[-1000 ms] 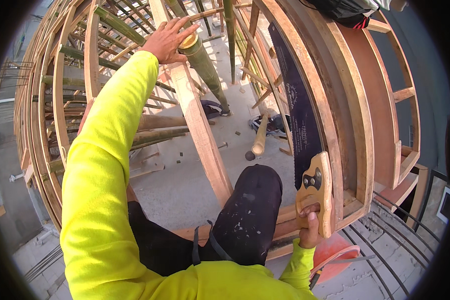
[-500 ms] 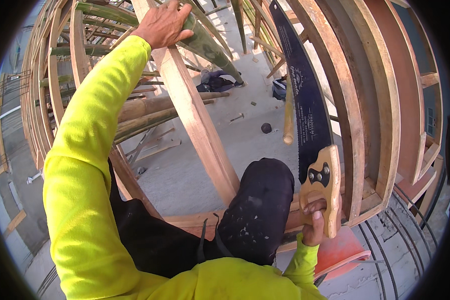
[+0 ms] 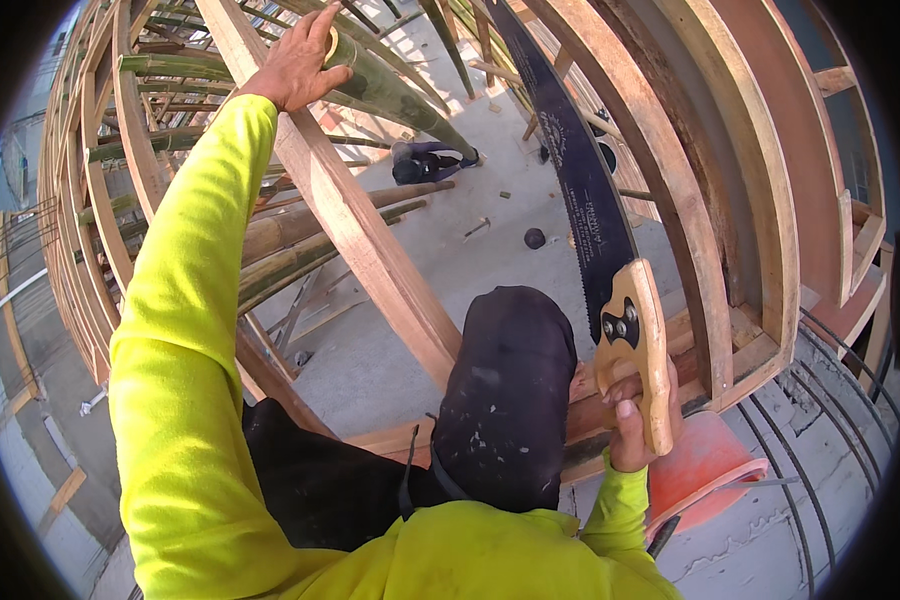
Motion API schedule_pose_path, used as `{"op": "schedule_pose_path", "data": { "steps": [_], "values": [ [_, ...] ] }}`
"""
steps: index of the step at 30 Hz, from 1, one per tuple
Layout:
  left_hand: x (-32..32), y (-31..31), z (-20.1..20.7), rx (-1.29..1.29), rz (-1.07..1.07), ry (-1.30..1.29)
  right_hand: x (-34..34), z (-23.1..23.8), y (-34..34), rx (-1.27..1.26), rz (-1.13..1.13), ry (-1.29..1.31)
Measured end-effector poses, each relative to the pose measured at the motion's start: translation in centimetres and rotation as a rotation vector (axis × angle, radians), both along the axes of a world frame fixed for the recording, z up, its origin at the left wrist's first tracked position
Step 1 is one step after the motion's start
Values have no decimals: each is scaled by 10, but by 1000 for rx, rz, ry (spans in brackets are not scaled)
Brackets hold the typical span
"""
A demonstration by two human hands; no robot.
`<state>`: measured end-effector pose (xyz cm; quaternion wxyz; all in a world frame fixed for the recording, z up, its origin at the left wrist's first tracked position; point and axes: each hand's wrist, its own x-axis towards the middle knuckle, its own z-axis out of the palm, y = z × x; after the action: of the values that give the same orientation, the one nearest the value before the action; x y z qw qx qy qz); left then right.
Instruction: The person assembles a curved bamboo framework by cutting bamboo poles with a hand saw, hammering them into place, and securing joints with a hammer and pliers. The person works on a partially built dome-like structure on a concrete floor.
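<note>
From where I'm standing, the person is pausing with the saw ready in hand and the lumber steadied, not cutting: the teeth are lying well apart from the wood the other palm is touching. The right hand is closing its fingers around the pale wooden handle of a long handsaw with a dark blue metal blade. That blade is pointing up and away from the body, its toothed edge facing left, and is running just beside the left edge of a curved, reddish-brown timber frame; whether they're touching I can't tell.

The left hand is spreading its fingers, thumb out, over the far part of a straight, square-edged pale timber, whose near end is passing behind the dark-trousered knee. The thumb is sitting by the open top of a thick green bamboo pole; I can't tell if it's pressing there.

To my eye, the next move is calling for a firm right-hand grip, a steady left palm and teeth clear of the knee. The left arm is stretching far forward; the right is bending close beside the hip.
</note>
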<state>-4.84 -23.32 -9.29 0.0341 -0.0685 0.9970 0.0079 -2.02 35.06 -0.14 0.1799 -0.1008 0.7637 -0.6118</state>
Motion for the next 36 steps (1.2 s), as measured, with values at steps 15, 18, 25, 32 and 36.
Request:
{"op": "schedule_pose_path", "data": {
  "steps": [15,18,25,32,36],
  "values": [
    [-12,0,-7,-76,-5,158,-32,-21,-27,-182,-85,-234],
    [-8,17,-7,-58,50,173,-46,-40,-41,-271,-95,-335],
    [-13,72,4,-216,806,55,-84,-113,-110,-592,-132,-641],
    [29,25,19,-19,111,276,-77,-152,-157,-713,-135,-919],
    [14,41,20,-183,370,267,-72,-159,-165,-788,-163,-989]
  ]
}}
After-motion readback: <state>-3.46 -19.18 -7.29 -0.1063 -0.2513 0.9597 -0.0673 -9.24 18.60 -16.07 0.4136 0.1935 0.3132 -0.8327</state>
